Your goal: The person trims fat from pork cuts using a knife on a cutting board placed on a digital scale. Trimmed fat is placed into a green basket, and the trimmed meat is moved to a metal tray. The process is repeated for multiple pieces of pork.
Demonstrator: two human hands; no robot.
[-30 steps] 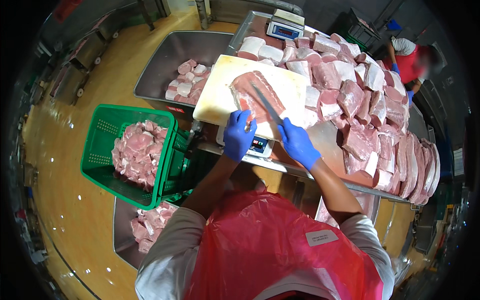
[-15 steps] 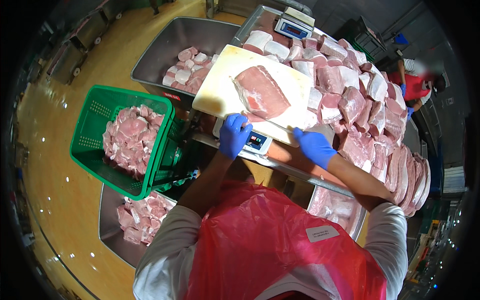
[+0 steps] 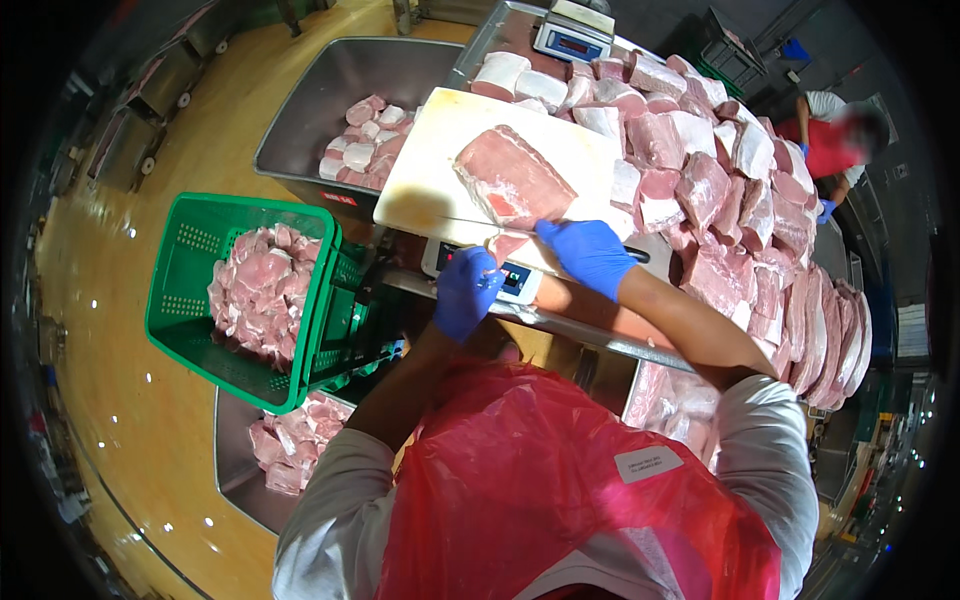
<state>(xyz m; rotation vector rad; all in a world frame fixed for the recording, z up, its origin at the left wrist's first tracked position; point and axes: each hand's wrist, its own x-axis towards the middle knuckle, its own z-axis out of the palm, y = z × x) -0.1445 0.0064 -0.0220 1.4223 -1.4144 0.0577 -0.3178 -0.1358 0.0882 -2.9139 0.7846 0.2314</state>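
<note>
L hand (image 3: 468, 293) closed in a pinch on a small meat strip (image 3: 508, 246) at the board's near edge — prob. to keep it taut w/ fingers off the blade; can't tell if it's fully cut free. R hand (image 3: 590, 258) wrapped round the knife (image 3: 640, 256), black handle end poking out behind, blade pointing L. Pork slab (image 3: 515, 175) lies slantwise mid-board, near end by R hand, prob. for easy reach. Cutting board (image 3: 410, 185) overlaps a white scale (image 3: 512, 283) on the metal desk (image 3: 580, 308). Green crate (image 3: 190, 250) of meat pcs stands on L side, prob. handy for that arm.

Writing: white sticker (image 3: 647, 462) on red apron (image 3: 480, 470) — print too small; red tag (image 3: 337, 198) on grey bin (image 3: 310, 110), lettered; scale display lit. No clear brand.
</note>
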